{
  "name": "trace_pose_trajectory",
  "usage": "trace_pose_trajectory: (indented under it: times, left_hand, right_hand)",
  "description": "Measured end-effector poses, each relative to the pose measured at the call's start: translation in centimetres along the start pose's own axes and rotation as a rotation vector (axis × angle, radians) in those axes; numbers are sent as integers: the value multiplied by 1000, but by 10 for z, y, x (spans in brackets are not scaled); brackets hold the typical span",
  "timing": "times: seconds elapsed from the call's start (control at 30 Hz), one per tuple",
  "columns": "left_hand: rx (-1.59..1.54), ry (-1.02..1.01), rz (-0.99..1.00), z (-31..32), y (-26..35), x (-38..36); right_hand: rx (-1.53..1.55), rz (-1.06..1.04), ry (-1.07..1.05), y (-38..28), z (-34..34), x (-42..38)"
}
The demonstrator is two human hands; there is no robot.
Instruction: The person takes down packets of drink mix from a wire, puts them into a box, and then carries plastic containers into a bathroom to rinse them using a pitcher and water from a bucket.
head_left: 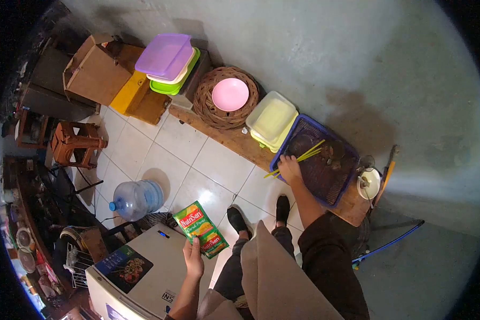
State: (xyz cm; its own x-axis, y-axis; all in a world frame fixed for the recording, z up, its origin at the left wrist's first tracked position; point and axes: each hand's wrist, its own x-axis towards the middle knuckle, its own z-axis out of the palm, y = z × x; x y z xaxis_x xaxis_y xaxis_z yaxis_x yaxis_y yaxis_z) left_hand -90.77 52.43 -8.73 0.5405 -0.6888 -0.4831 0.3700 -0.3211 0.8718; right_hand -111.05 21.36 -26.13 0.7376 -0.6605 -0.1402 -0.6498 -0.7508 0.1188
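My left hand [193, 260] is closed on green drink-powder sachets [200, 228] printed "NutriSari", thumb on the front, held up beside the white fridge. Over the near left edge of a blue plastic basket [333, 201], my right hand [290, 169] grips a few thin yellow straws [312, 152]. The straws stick out on both sides of the fingers, and the fingertips are partly hidden. Inside the basket, on its far side, sit small dark or clear items that I cannot make out.
A wooden bench [224, 137] along the wall holds pale lidded containers [272, 118], a pink bowl [230, 94] on woven rings and a white cup [369, 184]. A water jug [138, 199] lies on the tiles near the white fridge [144, 266]. A brown stool [77, 143] stands left.
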Motion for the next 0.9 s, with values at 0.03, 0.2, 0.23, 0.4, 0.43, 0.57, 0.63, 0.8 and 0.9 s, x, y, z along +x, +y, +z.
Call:
trace_pose_trajectory:
  times: [0.03,0.2,0.23,0.4,0.43,0.57,0.63,0.8,0.9]
  left_hand:
    - [8,-1,-8,-2,-2,3]
    - [-1,9,-15,-8,-4,9]
    - [-5,8,-17,-8,-3,10]
    - [3,-11,29,-7,-2,17]
    - [4,-9,27,-8,-3,16]
    - [33,6,-4,-6,-1,16]
    - [19,5,-4,-4,-1,17]
    - [35,-5,32,-1,-4,21]
    - [-8,-11,39,9,5,21]
  right_hand:
    - [2,26,-24,-1,6,5]
    - [-30,55,-90,10,16,0]
    - [-88,-36,-71,14,15,-3]
    - [-180,-170,-32,21,12,1]
    - [-176,-205,-41,23,16,2]
    - [-209,-277,-10,32,31,-1]
    - [-193,-287,-13,35,36,-2]
    - [-200,-339,-49,36,26,-9]
    - [-209,-344,-81,38,17,-6]
